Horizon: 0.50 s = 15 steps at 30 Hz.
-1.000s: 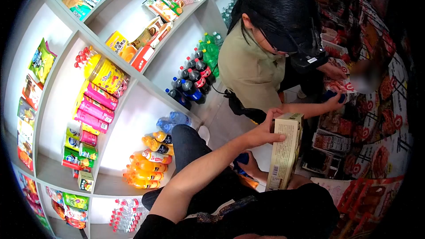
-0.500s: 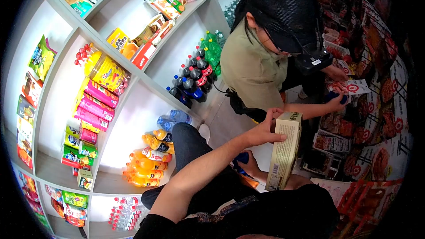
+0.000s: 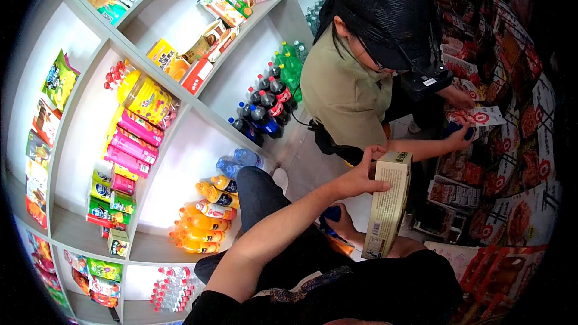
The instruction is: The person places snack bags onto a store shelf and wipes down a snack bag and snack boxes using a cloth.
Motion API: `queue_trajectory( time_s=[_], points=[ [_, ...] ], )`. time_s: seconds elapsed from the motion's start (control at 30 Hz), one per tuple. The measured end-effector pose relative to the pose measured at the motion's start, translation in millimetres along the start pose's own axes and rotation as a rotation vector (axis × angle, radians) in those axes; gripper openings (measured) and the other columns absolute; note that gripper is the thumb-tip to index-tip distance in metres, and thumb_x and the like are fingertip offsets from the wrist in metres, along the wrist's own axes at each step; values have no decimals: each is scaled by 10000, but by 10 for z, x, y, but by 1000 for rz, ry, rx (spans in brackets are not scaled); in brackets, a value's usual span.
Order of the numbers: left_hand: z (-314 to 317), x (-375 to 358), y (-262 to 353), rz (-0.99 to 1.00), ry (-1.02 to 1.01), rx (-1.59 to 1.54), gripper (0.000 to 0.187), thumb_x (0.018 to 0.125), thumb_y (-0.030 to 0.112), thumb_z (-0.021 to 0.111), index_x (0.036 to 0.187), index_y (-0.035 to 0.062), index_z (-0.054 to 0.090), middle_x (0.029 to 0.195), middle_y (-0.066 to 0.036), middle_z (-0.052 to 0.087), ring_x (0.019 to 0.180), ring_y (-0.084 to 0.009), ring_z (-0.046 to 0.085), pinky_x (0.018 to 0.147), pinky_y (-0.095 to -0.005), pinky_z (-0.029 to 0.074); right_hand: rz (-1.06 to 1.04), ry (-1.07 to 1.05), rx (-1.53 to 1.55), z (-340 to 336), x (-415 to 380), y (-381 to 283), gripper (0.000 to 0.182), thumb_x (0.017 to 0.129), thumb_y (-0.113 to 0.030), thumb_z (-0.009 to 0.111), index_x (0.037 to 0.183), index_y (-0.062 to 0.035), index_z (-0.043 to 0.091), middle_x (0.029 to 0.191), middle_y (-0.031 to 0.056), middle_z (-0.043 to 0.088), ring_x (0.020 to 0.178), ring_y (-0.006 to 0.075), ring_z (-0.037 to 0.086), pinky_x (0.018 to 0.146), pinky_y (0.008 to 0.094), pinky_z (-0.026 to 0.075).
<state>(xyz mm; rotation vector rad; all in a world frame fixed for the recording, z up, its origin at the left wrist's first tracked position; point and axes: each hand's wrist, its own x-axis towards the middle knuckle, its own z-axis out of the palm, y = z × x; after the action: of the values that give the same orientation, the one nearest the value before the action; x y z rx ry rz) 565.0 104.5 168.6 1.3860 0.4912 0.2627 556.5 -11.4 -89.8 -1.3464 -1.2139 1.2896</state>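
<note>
My left hand [image 3: 357, 179] grips a tall cream cardboard box [image 3: 387, 204] near its upper end, thumb and fingers on either side. The side of the box towards me carries small print and a barcode. My right hand [image 3: 345, 225] is lower down, left of the box, and its forearm passes behind the lower part of the box. Its fingers are curled around a dark blue object [image 3: 330, 215] whose kind I cannot make out. My bent knee in dark trousers [image 3: 257, 189] is to the left of the box.
A person in a khaki top [image 3: 346, 93] crouches ahead, holding a white-and-red packet [image 3: 486, 117]. Shelves on the left hold orange drink bottles [image 3: 201, 225], cola bottles [image 3: 265, 117] and pink canisters [image 3: 132, 147]. Many food packets [image 3: 521, 213] line the right side.
The view has shifted very slightly, so the shelves sit a little further right. Both hands and the box keep practically the same place and grip.
</note>
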Motion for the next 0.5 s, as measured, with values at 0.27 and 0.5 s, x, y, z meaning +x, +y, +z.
queue_trajectory(
  time_s=[0.27, 0.5],
  points=[
    [-13, 26, -98, 23, 1, 14, 964, 778, 277, 766, 1392, 141, 35, 1246, -202, 463, 1129, -268, 505, 910, -410, 479, 52, -4, 24, -21, -9, -84, 518, 799, -170, 713, 1187, -86, 381, 1066, 135, 548, 1001, 243, 557, 887, 375, 455],
    [-35, 39, -129, 41, 20, 50, 951, 777, 269, 765, 1386, 139, 47, 1231, -202, 473, 1114, -260, 511, 898, -404, 483, 21, 5, 16, 5, 19, 1, 517, 796, -162, 718, 1183, -90, 383, 1053, 126, 554, 978, 235, 561, 871, 371, 462]
  ],
)
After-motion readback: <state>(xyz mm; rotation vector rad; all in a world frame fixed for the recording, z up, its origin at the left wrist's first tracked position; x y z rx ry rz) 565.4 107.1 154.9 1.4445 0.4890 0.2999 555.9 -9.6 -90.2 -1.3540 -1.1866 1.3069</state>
